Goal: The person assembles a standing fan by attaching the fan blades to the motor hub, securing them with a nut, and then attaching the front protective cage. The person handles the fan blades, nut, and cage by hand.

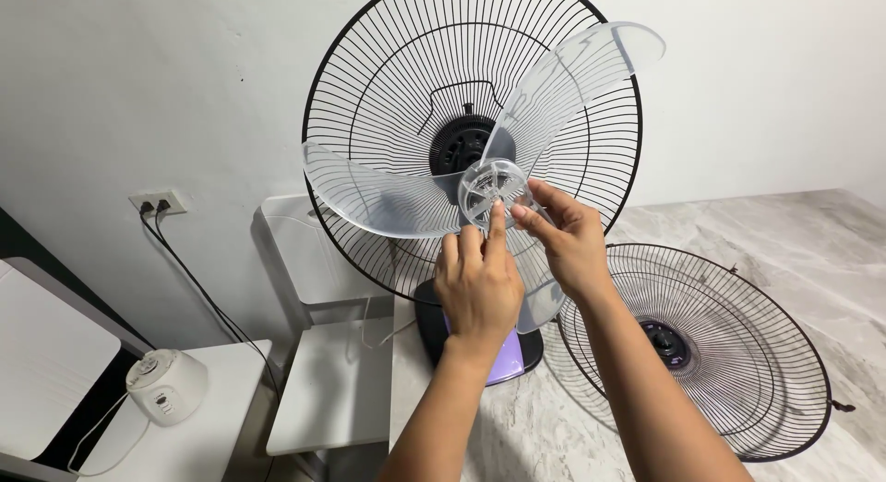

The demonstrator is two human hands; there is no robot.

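Observation:
A desk fan stands on a marble counter with its black rear wire guard [388, 66] upright. In front of the guard is a clear plastic three-blade propeller [563, 85] with a round clear hub [486, 185]. My left hand [477, 283] is raised under the hub with its forefinger touching the hub's lower edge. From the right, the fingertips of my right hand [565, 234] pinch the hub's side. Between them, both hands hold the blade in front of the black motor housing [457, 145]. The fan's purple and black base [512, 357] shows below my left wrist.
The detached front wire guard [738, 353] lies flat on the marble counter [812, 233] to the right. A white plastic chair [323, 390] stands left of the counter. A small white appliance [166, 385] sits on a low white table, its cord near a wall outlet [157, 203].

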